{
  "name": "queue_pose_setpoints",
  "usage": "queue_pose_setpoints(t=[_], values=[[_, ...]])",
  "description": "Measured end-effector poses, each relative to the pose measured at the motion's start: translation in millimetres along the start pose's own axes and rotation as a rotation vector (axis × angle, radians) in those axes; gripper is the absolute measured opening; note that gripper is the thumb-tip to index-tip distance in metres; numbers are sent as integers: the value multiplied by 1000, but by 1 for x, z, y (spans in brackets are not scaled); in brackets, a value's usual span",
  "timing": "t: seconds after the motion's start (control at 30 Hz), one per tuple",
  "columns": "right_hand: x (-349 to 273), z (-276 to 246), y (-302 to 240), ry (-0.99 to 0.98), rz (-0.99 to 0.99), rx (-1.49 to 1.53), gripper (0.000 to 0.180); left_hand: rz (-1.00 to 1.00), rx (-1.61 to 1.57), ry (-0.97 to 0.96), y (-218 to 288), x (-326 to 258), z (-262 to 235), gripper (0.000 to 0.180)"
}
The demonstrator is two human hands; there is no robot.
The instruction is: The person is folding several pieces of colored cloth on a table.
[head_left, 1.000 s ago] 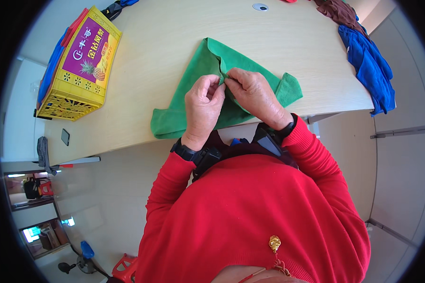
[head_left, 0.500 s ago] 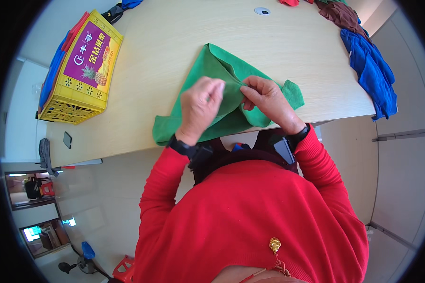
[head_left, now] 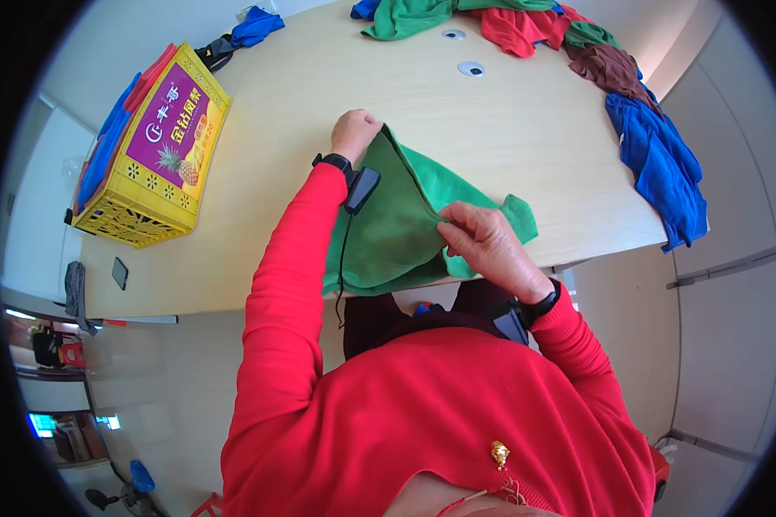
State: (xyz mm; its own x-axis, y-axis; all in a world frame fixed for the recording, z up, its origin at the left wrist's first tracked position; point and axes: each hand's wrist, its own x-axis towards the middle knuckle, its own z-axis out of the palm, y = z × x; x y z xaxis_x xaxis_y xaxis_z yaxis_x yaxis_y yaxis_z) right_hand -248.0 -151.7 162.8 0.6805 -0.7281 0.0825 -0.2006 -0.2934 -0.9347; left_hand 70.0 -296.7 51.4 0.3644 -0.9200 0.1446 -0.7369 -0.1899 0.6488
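Observation:
A green cloth (head_left: 379,224) lies partly folded at the near edge of the table, its far corner drawn up to a point. My left hand (head_left: 356,135) is closed on that far corner, the arm stretched forward over the cloth's left side. Pinched between the thumb and fingers of my right hand (head_left: 489,246) is the cloth's edge, nearer to me. Between the two hands the edge runs in a nearly straight line. Part of the cloth's left side is hidden behind my left sleeve.
A yellow crate (head_left: 138,202) with red and blue cloths stands at the left, near a phone (head_left: 120,273). Blue (head_left: 660,164), brown (head_left: 608,69), red (head_left: 513,33) and green cloths (head_left: 409,17) line the far and right edges. Two round grommets (head_left: 471,69) sit in the tabletop (head_left: 293,95).
My left hand has moved forward from beside the right hand to the cloth's far corner and closed on it. My right hand keeps its pinch. The view has tilted toward the table's far side.

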Motion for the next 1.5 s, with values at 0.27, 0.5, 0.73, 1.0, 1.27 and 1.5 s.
queue_pose_setpoints(t=[0.27,0.5,0.73,1.0,1.27,1.5], values=[[-5,-17,7,42,-33,-84,9,-71,33,-203,-9,20,-21,20],[-7,-66,10,216,-123,-153,9,15,-158,-8,33,13,-125,17],[4,-115,-62,413,-379,-349,10,239,-187,181,109,-24,-240,20],[10,-110,-80,401,-498,-422,12,250,-181,253,101,-47,-287,21],[12,-87,-89,322,-556,-190,16,221,-243,270,74,-62,-317,22],[3,-42,-101,-1,-495,188,15,199,-302,313,75,-73,-357,24]])
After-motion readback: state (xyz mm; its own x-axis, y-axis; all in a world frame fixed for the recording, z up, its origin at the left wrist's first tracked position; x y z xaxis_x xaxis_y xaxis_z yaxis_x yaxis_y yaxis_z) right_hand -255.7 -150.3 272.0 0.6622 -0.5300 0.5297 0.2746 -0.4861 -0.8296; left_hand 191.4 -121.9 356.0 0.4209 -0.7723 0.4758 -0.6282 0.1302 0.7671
